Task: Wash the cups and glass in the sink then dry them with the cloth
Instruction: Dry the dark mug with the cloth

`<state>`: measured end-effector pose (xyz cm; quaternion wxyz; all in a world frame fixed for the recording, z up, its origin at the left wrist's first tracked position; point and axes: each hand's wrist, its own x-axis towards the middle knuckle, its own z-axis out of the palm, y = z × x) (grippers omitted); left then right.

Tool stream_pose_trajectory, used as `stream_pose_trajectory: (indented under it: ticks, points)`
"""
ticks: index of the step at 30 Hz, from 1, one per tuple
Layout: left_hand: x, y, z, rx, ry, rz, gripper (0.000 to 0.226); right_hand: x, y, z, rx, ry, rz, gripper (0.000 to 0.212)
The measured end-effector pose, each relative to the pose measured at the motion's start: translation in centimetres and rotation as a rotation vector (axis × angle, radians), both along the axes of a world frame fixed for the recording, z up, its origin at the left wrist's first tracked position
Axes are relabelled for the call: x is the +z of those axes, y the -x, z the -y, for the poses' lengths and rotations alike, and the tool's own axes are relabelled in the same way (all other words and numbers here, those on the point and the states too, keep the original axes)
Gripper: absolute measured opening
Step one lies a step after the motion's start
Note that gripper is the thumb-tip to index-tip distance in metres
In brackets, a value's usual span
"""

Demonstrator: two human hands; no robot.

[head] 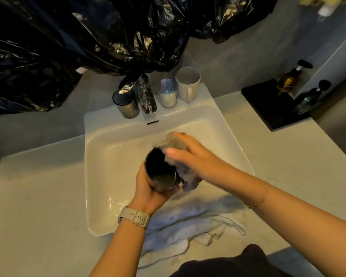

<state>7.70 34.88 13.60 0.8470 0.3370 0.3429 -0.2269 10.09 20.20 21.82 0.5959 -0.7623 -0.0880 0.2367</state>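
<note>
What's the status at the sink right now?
Left hand grips dark metal cup over sink. Right hand presses grey cloth against cup. Nothing in the way.

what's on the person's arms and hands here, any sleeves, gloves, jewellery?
No gloves and no sleeves in view: both forearms are bare. The left wrist carries a watch on a pale band with a row of holes and a buckle. The right wrist has a thin gold chain bracelet. No rings visible.

Pale counter [38, 196], inset sink [100, 226], white cloth [198, 220], black tray [268, 108]
</note>
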Motion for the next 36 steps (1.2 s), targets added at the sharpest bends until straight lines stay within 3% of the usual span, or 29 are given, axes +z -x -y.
stream_pose_trajectory:
  ticks: [4, 8, 12, 14, 16, 19, 21, 25, 27, 29, 31, 33, 36]
  points:
    - [-0.5, 0.5, -0.2, 0.026, -0.079, 0.011, 0.051, -0.8, -0.7, 0.0, 0.166, 0.231, -0.061, 0.069]
    - [0.0, 0.7, -0.1, 0.037, -0.122, 0.110, 0.043, -1.9, -1.4, 0.4, 0.155, 0.454, 0.118, 0.080]
    - [0.5, 0.5, 0.2, 0.047, -0.227, 0.193, 0.046, -3.4, -2.0, 0.3, -0.079, 0.554, 0.233, 0.045]
    - [0.5, 0.4, 0.1, 0.068, -0.269, 0.197, 0.053, -4.2, -2.1, 0.2, -0.093, 0.600, 0.198, 0.045]
    - [0.3, 0.5, 0.0, 0.097, -0.269, 0.176, 0.051, -5.1, -2.0, 0.1, -0.091, 0.553, 0.086, 0.040]
    - [-0.2, 0.5, -0.2, 0.153, -0.249, 0.118, 0.039, -6.3, -1.1, -0.1, -0.146, 0.218, -0.282, 0.040]
    - [-0.2, 0.6, -0.4, 0.145, -0.252, 0.108, 0.038, -6.8, -0.6, -0.2, -0.168, 0.112, -0.377, 0.044]
    - [0.7, 1.0, -0.3, 0.083, -0.313, 0.149, 0.029, -6.5, -1.1, -0.6, -0.163, 0.355, -0.041, 0.027]
    - [1.5, 0.9, -0.1, 0.127, -0.461, 0.249, 0.023, -6.1, -1.0, -0.9, -0.225, 0.297, 0.046, 0.016]
    - [2.2, 0.8, -0.3, 0.173, -0.675, 0.388, 0.020, -6.2, -0.4, -1.4, -0.287, 0.152, -0.088, 0.023]
    - [2.6, 0.7, -0.7, 0.212, -0.835, 0.515, 0.017, -6.3, -0.1, -2.0, -0.317, -0.072, -0.450, 0.020]
    - [2.5, 1.0, -1.1, 0.232, -0.991, 0.654, 0.031, -5.9, 0.1, -2.4, -0.251, -0.312, -0.824, 0.016]
    - [2.2, 1.7, -1.3, 0.194, -1.063, 0.796, 0.040, -5.5, -0.3, -2.0, -0.185, -0.455, -0.991, 0.018]
